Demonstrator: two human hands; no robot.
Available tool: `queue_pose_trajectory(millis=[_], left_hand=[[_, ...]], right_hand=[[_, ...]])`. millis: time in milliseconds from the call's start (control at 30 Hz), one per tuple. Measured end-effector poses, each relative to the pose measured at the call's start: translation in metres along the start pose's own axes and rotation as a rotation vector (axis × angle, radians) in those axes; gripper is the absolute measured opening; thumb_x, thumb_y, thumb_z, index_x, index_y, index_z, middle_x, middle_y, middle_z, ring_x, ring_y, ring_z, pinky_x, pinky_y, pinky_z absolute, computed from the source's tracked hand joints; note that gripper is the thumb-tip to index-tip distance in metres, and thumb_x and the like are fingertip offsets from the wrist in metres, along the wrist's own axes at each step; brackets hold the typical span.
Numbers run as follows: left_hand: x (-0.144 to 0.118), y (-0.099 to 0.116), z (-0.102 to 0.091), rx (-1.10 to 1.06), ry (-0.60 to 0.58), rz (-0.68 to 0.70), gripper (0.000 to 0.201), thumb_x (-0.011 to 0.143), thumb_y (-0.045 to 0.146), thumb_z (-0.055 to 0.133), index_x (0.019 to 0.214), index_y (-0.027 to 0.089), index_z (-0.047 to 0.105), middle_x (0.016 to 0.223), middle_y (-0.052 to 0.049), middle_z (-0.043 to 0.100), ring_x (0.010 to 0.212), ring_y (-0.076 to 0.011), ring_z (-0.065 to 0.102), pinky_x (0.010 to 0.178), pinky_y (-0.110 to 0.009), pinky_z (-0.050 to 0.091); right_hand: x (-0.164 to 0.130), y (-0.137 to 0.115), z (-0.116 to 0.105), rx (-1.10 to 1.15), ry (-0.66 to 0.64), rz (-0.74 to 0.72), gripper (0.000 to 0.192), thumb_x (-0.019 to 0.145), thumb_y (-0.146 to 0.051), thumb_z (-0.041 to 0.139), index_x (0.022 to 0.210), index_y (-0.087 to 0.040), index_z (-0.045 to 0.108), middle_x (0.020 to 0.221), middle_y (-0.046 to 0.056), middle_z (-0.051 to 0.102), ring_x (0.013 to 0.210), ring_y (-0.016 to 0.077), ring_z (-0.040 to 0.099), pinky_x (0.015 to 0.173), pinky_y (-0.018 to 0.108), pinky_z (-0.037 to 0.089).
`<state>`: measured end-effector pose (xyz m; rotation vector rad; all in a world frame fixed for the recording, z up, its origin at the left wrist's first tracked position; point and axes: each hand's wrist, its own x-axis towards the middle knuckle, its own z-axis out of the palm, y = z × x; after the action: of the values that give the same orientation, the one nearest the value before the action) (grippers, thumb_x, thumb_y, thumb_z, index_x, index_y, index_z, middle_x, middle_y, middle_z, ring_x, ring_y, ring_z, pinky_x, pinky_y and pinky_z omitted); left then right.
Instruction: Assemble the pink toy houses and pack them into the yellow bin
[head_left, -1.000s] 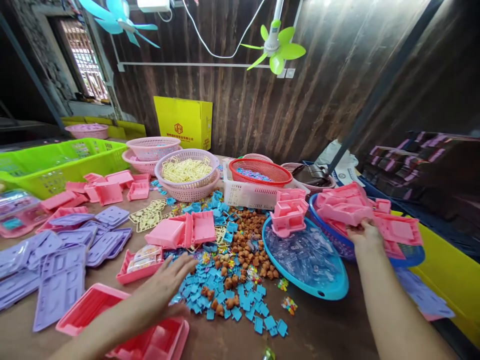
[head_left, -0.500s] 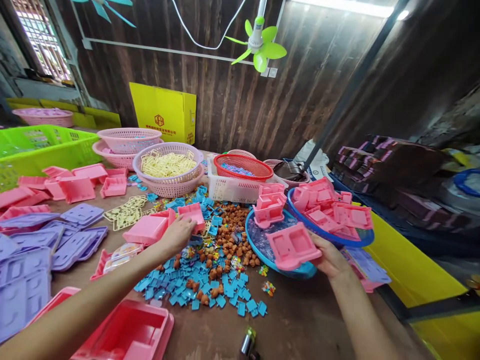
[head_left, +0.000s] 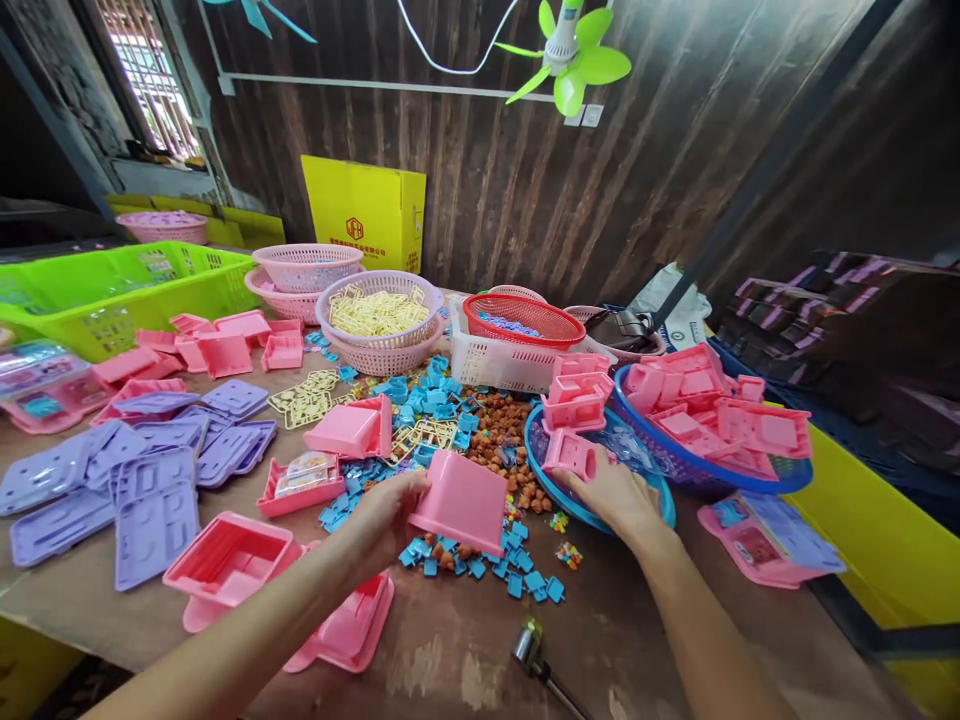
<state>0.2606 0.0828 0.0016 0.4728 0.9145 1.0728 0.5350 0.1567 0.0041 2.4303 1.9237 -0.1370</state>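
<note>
Item 1: your left hand (head_left: pixel 386 515), fingers curled onto the near edge of a pink moulded plastic box (head_left: pixel 461 500), which it grips. The box sits tilted, its solid underside toward you, above the scattered pile of small blue plastic tiles (head_left: pixel 480 560) in the middle of the brown wooden table (head_left: pixel 450 670).

Item 2: your right hand (head_left: pixel 611 495), right of that blue pile, resting on the near rim of the light blue oval plastic tray (head_left: pixel 660 510). Its fingers close about a smaller pink plastic piece (head_left: pixel 571 452) at the tray's edge.

Item 3: dark blue round basket (head_left: pixel 705 475), just beyond the tray, heaped with pink plastic shells.

Item 4: heap of small brown beads (head_left: pixel 506 440), directly behind the blue pile.

Item 5: lilac flat plastic panels (head_left: pixel 154 470), spread well left of the blue pile.

Item 6: open pink plastic case (head_left: pixel 229 560), left of the pile, beside your left forearm.

Item 7: pale lilac round basket of cream plastic frames (head_left: pixel 375 320), far behind the pile; red round basket (head_left: pixel 521 320) to its right.

Item 8: small metal tool (head_left: pixel 532 650), at the table's near edge, in front of the pile.
</note>
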Motion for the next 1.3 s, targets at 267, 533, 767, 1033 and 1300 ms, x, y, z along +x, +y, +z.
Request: queue_pose_trajectory(millis=[267, 533, 767, 1033, 1300], left_hand=[[-0.021, -0.005, -0.006, -0.144, -0.042, 0.039, 0.023, 0.071, 0.024, 0.069, 0.088, 0.010, 0.063, 0.080, -0.007, 0.069, 0.067, -0.0146, 0.064, 0.064, -0.020, 0.053], [-0.038, -0.007, -0.018, -0.492, -0.077, -0.089, 0.030, 0.084, 0.025, 0.051, 0.111, 0.012, 0.049, 0.078, -0.005, 0.062, 0.060, -0.0148, 0.060, 0.049, -0.023, 0.050], [-0.035, -0.020, -0.022, -0.624, -0.294, -0.120, 0.039, 0.080, 0.016, 0.047, 0.117, 0.004, 0.049, 0.067, -0.003, 0.050, 0.054, -0.0117, 0.047, 0.051, -0.022, 0.043], [-0.027, -0.028, -0.014, -0.571, -0.258, -0.046, 0.029, 0.079, 0.013, 0.048, 0.106, 0.008, 0.058, 0.078, -0.009, 0.060, 0.054, -0.0105, 0.050, 0.049, -0.019, 0.040], [-0.025, -0.033, -0.003, -0.081, 0.035, 0.175, 0.028, 0.075, 0.034, 0.065, 0.094, 0.014, 0.066, 0.086, -0.008, 0.067, 0.069, -0.0167, 0.058, 0.058, -0.025, 0.043]], right_hand=[[0.014, 0.006, 0.018, 0.053, -0.059, -0.029, 0.090, 0.078, -0.070, 0.038, 0.146, -0.016, 0.014, 0.131, 0.027, 0.040, 0.113, 0.0402, 0.052, 0.087, 0.046, 0.041], [0.013, 0.026, 0.029, 0.215, 0.295, -0.129, 0.032, 0.082, -0.040, 0.046, 0.102, -0.019, 0.059, 0.093, 0.009, 0.051, 0.079, 0.0234, 0.058, 0.072, 0.035, 0.046], [0.016, 0.031, 0.034, 0.365, 0.357, -0.303, 0.019, 0.075, -0.029, 0.046, 0.087, -0.020, 0.058, 0.100, 0.009, 0.055, 0.081, 0.0225, 0.057, 0.075, 0.037, 0.046], [-0.062, -0.017, 0.014, 0.744, 0.617, -0.388, 0.016, 0.081, -0.035, 0.046, 0.085, -0.021, 0.052, 0.078, 0.006, 0.061, 0.070, 0.0219, 0.057, 0.066, 0.034, 0.047], [-0.136, -0.077, 0.038, 0.932, 0.381, -0.870, 0.018, 0.087, -0.030, 0.049, 0.103, -0.027, 0.058, 0.107, 0.006, 0.060, 0.100, 0.0223, 0.058, 0.083, 0.033, 0.049]])
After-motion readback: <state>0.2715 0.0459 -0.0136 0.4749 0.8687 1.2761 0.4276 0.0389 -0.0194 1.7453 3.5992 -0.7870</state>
